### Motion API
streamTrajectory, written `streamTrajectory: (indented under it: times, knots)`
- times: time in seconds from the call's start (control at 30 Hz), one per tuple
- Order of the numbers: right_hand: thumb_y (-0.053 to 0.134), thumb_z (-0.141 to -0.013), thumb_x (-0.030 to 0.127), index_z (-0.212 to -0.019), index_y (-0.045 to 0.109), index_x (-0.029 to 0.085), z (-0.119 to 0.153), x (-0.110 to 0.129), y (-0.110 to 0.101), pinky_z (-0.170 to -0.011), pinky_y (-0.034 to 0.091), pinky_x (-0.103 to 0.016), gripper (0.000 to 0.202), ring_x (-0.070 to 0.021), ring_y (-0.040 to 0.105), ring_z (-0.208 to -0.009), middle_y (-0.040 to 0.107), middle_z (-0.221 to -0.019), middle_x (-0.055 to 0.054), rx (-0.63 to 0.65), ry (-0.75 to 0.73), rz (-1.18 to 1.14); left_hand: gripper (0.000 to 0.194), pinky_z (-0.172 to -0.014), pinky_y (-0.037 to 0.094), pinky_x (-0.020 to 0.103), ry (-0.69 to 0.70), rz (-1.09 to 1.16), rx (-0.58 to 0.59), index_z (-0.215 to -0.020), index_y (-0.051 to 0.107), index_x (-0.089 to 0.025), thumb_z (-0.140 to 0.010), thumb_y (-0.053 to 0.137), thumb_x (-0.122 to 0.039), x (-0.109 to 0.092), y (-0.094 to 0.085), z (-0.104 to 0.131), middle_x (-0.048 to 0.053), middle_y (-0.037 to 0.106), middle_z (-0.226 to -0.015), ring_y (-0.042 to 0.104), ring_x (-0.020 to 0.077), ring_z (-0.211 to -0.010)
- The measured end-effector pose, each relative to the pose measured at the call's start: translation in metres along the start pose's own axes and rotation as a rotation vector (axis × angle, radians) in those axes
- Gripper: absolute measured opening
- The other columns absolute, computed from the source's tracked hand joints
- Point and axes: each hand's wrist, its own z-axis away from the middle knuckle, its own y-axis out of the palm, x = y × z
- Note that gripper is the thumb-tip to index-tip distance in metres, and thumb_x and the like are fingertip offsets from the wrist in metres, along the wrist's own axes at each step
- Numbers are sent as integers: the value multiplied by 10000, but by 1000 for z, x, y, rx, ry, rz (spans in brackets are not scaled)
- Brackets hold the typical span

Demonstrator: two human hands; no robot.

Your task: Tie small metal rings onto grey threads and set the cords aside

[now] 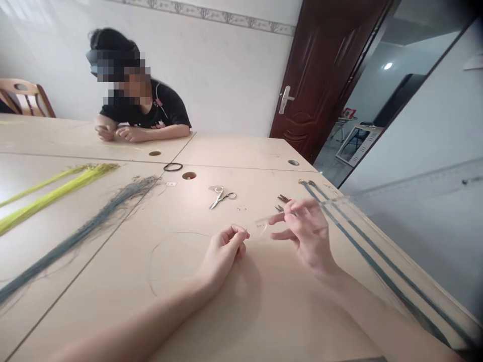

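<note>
One left hand point(225, 247) pinches a wispy, curved strand point(183, 232); whether the right hand point(310, 237) (loosely curled) grips anything is unclear.

no readable text, small white label point(171, 184) on tabletop point(116, 271), marks too small
</note>
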Motion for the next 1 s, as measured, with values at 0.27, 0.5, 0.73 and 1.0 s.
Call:
streamTrajectory:
  times: [0.27,0.5,0.73,1.0]
  knots:
    - [407,-923,215,-987,494,245,23,-15,-4,-946,413,-535,112,-186,614,-902,601,-747,8,150,-143,-3,196,-510,356,199,-2,98,38,-741,559,-173,-780,584,-363,1,-3,-3,-24,510,-542,454,93,-507]
    - [508,-852,101,-1032,495,282,24,-11,-6,-936,463,-499,256,-167,607,-901,614,-849,-10,289,-125,-10,230,-520,376,212,-23,198,95,-771,569,-185,-794,584,-414,-1,-5,7,-7,544,-563,479,102,-519]
    - [411,-883,73,-1021,488,269,28,-11,-5,-958,438,-510,252,-156,602,-936,629,-892,-13,378,3,-155,188,-569,433,227,-14,364,246,-777,515,-166,-846,556,-336,-9,-1,18,64,635,-924,529,112,-647]
    - [415,-904,114,-1003,484,260,30,-7,-3,-883,483,-453,189,-206,604,-1022,676,-884,-24,334,80,-235,164,-559,436,214,33,390,274,-787,524,-168,-866,538,-311,-9,-1,20,49,606,-880,546,106,-653]
